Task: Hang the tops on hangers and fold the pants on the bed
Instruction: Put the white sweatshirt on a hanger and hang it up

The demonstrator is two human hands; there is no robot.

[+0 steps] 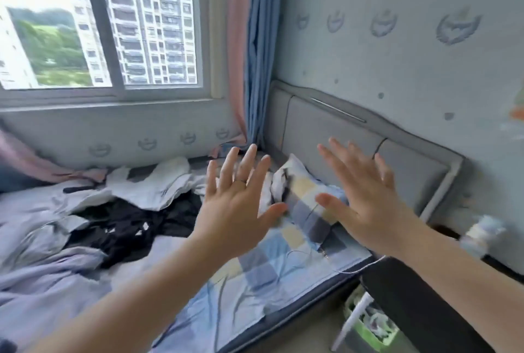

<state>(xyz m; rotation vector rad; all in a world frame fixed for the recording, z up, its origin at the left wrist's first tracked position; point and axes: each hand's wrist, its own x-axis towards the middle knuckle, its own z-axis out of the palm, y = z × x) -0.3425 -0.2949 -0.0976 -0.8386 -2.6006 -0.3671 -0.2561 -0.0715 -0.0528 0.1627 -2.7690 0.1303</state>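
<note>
Room: bedroom corner; window (99, 26) and blue curtain (261, 55) up and to the left of the pillow, padded headboard (340, 131) right behind it.
Landmark: checked pillow (309, 199), propped on the bed (255, 276) against the headboard.
Left hand (235, 211): raised in front of the pillow's left edge; fingers straight and spread, back of hand to camera, ring on one finger; holds nothing.
Right hand (368, 205): raised in front of the pillow's right edge; fingers likewise splayed, empty.
Why held so: both hands are up in the air, clear of all cloth. Judged a ready pose shown to the camera, not a reach.
Clothes: heap left of the pillow. White garment (153, 185) is nearest it, black garment (124, 228) beyond and overlapping, pale grey cloth (42, 281) farthest. All crumpled; cannot tell tops from pants.
Hangers: none in view.
Progress: nothing folded or hung; task judged unstarted.
Next call: pull one piece free of the heap and spread it flat beside the pillow to identify it.
Risk: overlapping pieces may drag together.
</note>
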